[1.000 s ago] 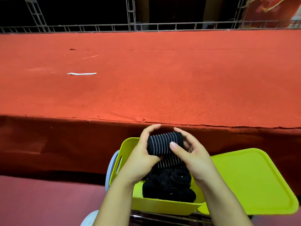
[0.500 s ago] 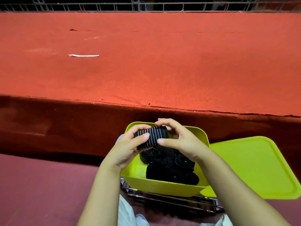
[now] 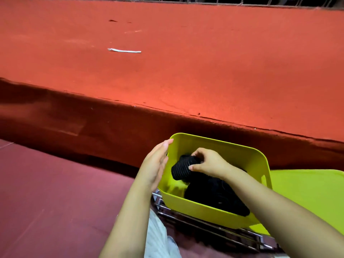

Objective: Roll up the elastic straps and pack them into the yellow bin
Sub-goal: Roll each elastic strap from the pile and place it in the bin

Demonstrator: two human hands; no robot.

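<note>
Rolled elastic strap (image 3: pixel 183 167), black with pale ribs, sits inside the yellow bin (image 3: pixel 219 146) toward its left wall, on top of other black rolls (image 3: pixel 214 194). I see my right hand (image 3: pixel 210 162) pinching that strap with curled fingers. My left hand (image 3: pixel 155 164) lies flat and relaxed against the bin's outer left wall. A yellow lid (image 3: pixel 307 198) lies just right of the bin.

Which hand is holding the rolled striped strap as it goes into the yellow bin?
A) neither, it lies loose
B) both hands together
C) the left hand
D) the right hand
D: the right hand pinches the rolled strap inside the yellow bin, while the left hand is flat against the bin's outer wall.
</note>
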